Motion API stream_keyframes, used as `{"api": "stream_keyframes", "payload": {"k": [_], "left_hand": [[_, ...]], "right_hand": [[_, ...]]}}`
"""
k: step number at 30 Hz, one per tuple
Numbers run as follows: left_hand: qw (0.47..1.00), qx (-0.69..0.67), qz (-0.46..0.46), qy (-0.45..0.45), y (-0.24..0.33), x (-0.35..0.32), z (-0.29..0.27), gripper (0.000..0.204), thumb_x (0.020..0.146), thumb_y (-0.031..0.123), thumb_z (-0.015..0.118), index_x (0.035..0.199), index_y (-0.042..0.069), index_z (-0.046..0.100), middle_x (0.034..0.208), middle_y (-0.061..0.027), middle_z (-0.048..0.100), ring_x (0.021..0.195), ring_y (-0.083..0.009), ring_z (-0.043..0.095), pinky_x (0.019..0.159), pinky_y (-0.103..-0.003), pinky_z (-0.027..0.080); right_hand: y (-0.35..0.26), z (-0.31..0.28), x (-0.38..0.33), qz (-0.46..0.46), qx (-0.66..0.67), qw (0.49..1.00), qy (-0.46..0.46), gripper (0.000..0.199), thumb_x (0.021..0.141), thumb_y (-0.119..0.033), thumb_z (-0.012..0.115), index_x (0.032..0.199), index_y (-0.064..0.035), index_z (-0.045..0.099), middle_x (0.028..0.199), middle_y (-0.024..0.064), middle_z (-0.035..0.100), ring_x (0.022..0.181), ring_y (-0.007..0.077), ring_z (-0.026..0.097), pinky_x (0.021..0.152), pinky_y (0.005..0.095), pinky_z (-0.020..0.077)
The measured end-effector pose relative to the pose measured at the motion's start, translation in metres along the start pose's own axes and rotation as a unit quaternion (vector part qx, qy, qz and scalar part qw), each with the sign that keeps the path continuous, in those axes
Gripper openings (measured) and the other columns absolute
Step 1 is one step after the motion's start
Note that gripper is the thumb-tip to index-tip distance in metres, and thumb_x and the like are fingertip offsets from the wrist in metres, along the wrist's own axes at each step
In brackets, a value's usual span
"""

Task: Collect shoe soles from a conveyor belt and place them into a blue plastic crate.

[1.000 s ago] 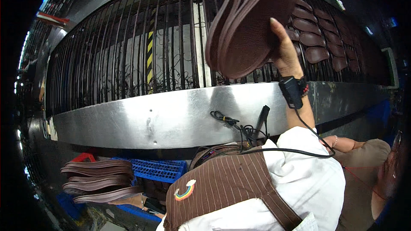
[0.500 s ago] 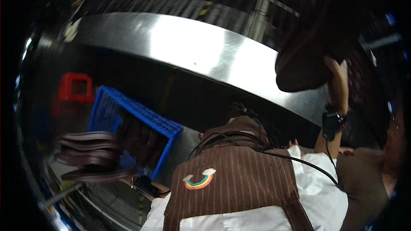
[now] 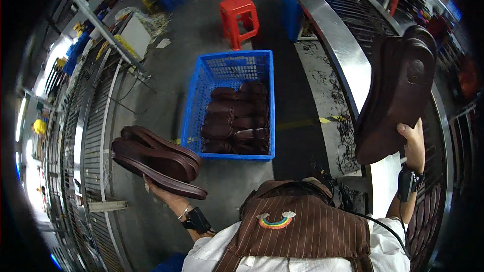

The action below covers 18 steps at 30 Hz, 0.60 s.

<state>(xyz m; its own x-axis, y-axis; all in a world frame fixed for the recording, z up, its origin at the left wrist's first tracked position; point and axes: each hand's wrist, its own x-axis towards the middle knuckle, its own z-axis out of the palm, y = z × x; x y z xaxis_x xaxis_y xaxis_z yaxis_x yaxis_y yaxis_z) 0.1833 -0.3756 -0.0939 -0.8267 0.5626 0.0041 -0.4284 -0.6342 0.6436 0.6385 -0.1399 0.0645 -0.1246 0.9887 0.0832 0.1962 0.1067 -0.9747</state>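
Out to the left, my left hand [image 3: 167, 195] supports a small stack of dark brown shoe soles [image 3: 156, 163] from below. The soles lie nearly flat, and most of the fingers are hidden under them. My right hand [image 3: 415, 141], raised at the right, grips another stack of brown shoe soles [image 3: 396, 90] by its lower part. That stack stands almost upright, with my thumb on the near face. Between my hands, farther ahead on the floor, is a blue plastic crate [image 3: 273, 116] holding several rows of brown soles [image 3: 231, 107].
A red stool [image 3: 238, 17] stands just behind the crate. Along the right runs a metal-edged conveyor [image 3: 337, 35] with rollers; more brown soles [image 3: 424, 216] lie at its near end. Another roller line [image 3: 91, 121] borders the left. Black cables run across my apron.
My view has swung left, bringing the crate and stool to the middle. Both hands still hold their stacks of soles; the left stack now shows nearer the crate.
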Motion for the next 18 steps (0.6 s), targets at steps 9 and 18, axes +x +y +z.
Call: {"api": "stream_keyframes", "payload": {"k": [9, 18], "left_hand": [[0.965, 0.077, -0.059, 0.244, -0.053, 0.006, 0.000, 0.055, 0.082, 0.044, 0.045, 0.122, 0.008, 0.042, 0.118, -0.0113, 0.048, 0.106, -0.0257, 0.049, 0.088, -0.040, 0.043], [0.931, 0.140, -0.177, 0.286, -0.131, 0.114, 0.007, 0.048, 0.085, 0.039, 0.048, 0.117, 0.003, 0.045, 0.110, -0.0121, 0.053, 0.097, -0.0233, 0.054, 0.085, -0.036, 0.045]], "right_hand": [[0.022, 0.172, 0.143, 0.100, -0.031, 0.936, -0.337, 0.086, 0.058, -0.036, 0.078, 0.124, 0.0025, 0.038, 0.112, 0.0158, 0.051, 0.106, 0.0230, 0.048, 0.094, 0.0304, 0.0345], [0.181, 0.289, 0.337, 0.256, -0.022, 0.875, -0.410, 0.089, 0.063, -0.028, 0.077, 0.130, 0.0029, 0.028, 0.117, 0.0166, 0.050, 0.106, 0.0230, 0.050, 0.094, 0.0300, 0.0359]]}}
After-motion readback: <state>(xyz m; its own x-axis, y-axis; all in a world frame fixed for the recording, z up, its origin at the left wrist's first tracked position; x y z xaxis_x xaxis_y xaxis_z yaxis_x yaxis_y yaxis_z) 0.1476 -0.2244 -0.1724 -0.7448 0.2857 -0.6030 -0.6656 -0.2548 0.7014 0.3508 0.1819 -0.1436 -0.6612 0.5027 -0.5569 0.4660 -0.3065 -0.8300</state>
